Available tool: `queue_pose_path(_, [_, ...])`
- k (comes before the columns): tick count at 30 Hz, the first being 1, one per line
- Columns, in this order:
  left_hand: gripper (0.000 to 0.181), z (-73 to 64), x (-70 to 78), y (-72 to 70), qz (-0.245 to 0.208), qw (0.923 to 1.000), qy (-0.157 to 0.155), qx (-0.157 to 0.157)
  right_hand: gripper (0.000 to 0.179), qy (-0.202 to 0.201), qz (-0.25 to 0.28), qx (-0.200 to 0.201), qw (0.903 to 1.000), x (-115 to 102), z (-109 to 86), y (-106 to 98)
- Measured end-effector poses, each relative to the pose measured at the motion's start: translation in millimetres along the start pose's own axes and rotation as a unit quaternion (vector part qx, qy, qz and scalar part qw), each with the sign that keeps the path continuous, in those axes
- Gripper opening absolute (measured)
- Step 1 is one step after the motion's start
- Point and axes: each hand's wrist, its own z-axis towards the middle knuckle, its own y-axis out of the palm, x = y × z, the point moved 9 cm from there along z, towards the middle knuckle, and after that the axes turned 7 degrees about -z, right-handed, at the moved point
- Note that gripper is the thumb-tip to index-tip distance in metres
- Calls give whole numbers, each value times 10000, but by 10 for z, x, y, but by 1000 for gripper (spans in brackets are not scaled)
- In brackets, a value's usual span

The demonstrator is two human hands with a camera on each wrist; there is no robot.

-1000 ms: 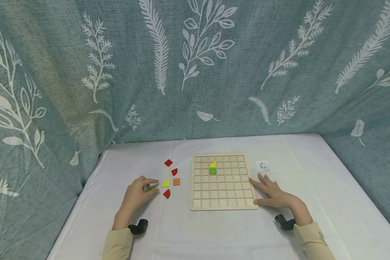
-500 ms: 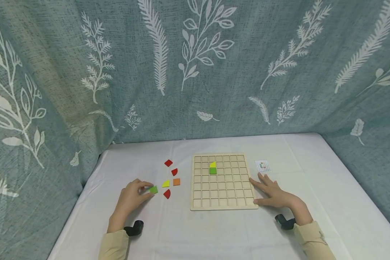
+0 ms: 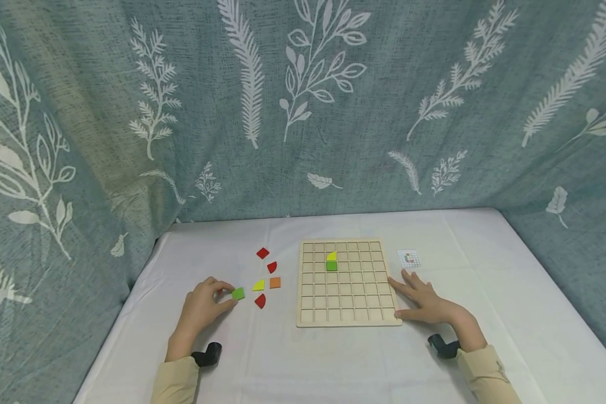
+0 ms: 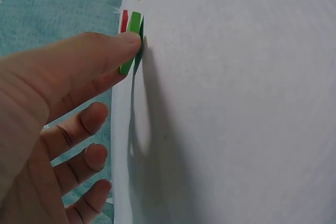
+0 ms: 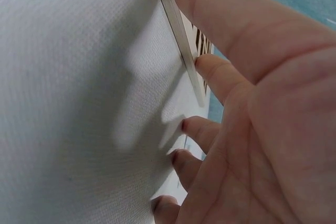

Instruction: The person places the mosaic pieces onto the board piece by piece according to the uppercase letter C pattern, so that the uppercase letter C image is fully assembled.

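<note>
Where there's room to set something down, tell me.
Bare: the white cloth on the near side of the wooden board, and right of the card; a narrower strip between board and orange tile. Crowded: around the left hand, green tile, yellow tile and red tiles; also the board's right edge, at the right hand.

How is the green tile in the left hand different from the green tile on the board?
The held tile is pinched by the left hand, while the placed tile lies untouched in a square of the board. The held tile is turned slightly against the board's grid; the placed tile lines up with it. A yellow piece adjoins the placed tile, but the held tile touches no other piece. Both are green and look square.
</note>
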Motion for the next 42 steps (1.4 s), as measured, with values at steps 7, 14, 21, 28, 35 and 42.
queue_pose_path(7, [27,-11,71,14,-72,10000,-54,24,77,15,-4,16,10000,-27,-6,-2])
queue_pose_path(14, [25,13,159,69,-269,9996,80,55,78,73,-16,18,10000,-53,-21,-12])
queue_pose_path(21, [25,41,276,164,-349,9989,310,18,77,46,-1,45,10000,-60,-29,-24])
queue_pose_path(28, [25,60,421,270,-249,9983,530,-52,76,20,6,33,10000,-61,-23,-17])
queue_pose_path(35, [24,77,548,344,-224,9974,688,-48,76,-26,-41,73,10000,-65,-25,-26])
queue_pose_path(42, [26,109,655,425,-141,9975,670,-155,76,-85,-6,77,9999,-62,-24,-25])
